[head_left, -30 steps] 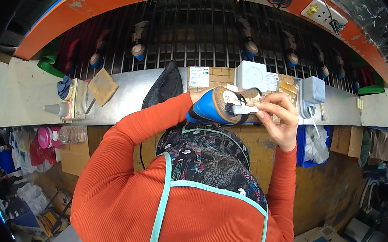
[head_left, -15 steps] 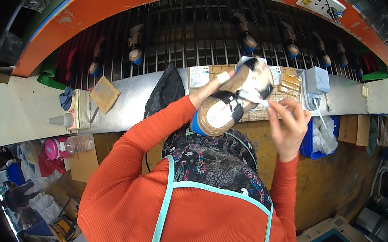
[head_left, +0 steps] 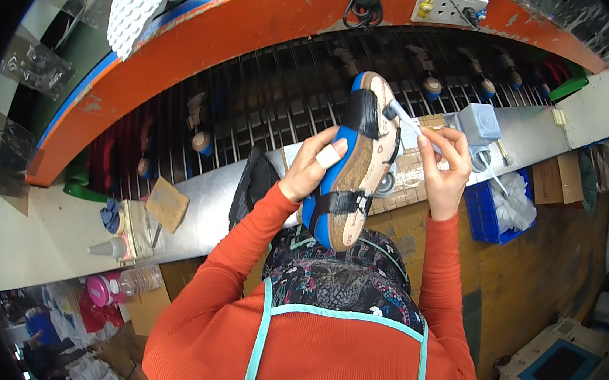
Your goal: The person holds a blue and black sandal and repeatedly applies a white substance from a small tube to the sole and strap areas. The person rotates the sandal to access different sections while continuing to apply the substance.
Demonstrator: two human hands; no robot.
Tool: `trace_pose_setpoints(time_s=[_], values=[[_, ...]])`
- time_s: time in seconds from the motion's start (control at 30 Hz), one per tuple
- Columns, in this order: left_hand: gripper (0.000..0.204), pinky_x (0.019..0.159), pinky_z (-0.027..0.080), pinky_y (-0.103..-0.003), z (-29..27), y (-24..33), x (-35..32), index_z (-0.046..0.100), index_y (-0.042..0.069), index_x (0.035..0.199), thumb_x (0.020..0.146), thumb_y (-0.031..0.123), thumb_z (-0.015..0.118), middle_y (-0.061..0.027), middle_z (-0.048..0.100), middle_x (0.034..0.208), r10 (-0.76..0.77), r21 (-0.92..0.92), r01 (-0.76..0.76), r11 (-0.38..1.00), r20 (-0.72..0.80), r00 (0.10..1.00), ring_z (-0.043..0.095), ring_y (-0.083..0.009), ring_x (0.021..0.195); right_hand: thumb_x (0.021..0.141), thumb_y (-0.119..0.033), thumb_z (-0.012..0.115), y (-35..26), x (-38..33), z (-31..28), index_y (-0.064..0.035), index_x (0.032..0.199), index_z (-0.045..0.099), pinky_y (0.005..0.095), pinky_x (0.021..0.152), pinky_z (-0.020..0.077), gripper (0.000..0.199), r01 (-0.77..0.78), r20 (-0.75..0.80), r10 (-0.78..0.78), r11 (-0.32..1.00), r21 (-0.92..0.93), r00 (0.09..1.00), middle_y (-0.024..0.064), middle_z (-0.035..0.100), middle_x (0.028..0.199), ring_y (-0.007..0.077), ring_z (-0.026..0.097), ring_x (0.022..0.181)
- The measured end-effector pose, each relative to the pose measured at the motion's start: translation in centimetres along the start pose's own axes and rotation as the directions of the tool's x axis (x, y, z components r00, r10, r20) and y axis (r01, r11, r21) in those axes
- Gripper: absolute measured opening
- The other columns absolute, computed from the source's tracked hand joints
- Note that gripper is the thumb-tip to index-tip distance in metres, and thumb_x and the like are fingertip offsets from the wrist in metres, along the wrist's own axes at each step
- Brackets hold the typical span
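My left hand (head_left: 313,163) is wrapped round a blue shoe last (head_left: 324,226) over the bench's front edge, a white wrap on its thumb. A pale insole with a brown cork-like edge (head_left: 355,167) and black straps (head_left: 363,111) are fitted on the last, its underside turned to the right. The strap ends fold over onto that underside. Pinched between thumb and fingers of my right hand (head_left: 443,167) is a slim white-handled brush (head_left: 407,119). Its dark tip meets the underside's right edge near the far strap, or is very close to it.
Behind the bench (head_left: 205,213) runs a roller conveyor carrying several lasts (head_left: 202,141) under an orange frame (head_left: 279,9). A grey-blue square container (head_left: 479,124) stands at right, above a blue bin (head_left: 491,213). A black strap piece (head_left: 254,185) and tan pad (head_left: 167,204) lie leftward.
The last has been turned more upright, its underside now facing right. The brush has shifted from its middle to near the far strap. The whole view has swung somewhat.
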State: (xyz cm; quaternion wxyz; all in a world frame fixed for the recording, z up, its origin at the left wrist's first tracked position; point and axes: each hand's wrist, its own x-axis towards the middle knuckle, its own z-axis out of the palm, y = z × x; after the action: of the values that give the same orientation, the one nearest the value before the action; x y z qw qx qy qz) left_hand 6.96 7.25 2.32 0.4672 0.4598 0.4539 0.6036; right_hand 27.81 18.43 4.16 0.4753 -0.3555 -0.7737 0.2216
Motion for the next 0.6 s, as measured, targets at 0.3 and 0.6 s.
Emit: trace_pose_setpoints(time_s=[0.3,0.6], values=[[0.046,0.078,0.043,-0.025,-1.0,-0.5,-0.1,0.058,-0.004,0.108,0.093,0.039,0.053,-0.0062,0.06,0.092,0.021,0.134,-0.012,0.991,-0.067,0.998,0.053,-0.0101,0.085,0.082,-0.006,0.072,-0.5,-2.9,2.4,-0.0036,0.096,0.074,0.0234,0.056,0.0427,0.014,-0.069,-0.02,0.076,0.969,0.237,0.997,0.0051,0.058,0.088,0.0103,0.053,0.069],[0.073,0.093,0.046,-0.032,-3.4,-3.1,0.3,0.054,-0.006,0.123,0.082,0.054,0.057,-0.0148,0.062,0.114,-0.042,-0.001,0.042,0.999,0.026,0.999,0.061,-0.0198,0.102,0.08,-0.014,0.074,0.4,2.1,3.3,-0.0094,0.096,0.075,0.0293,0.063,0.0371,0.016,-0.03,-0.087,0.033,0.999,0.04,0.996,0.0026,0.06,0.086,0.0116,0.053,0.065]])
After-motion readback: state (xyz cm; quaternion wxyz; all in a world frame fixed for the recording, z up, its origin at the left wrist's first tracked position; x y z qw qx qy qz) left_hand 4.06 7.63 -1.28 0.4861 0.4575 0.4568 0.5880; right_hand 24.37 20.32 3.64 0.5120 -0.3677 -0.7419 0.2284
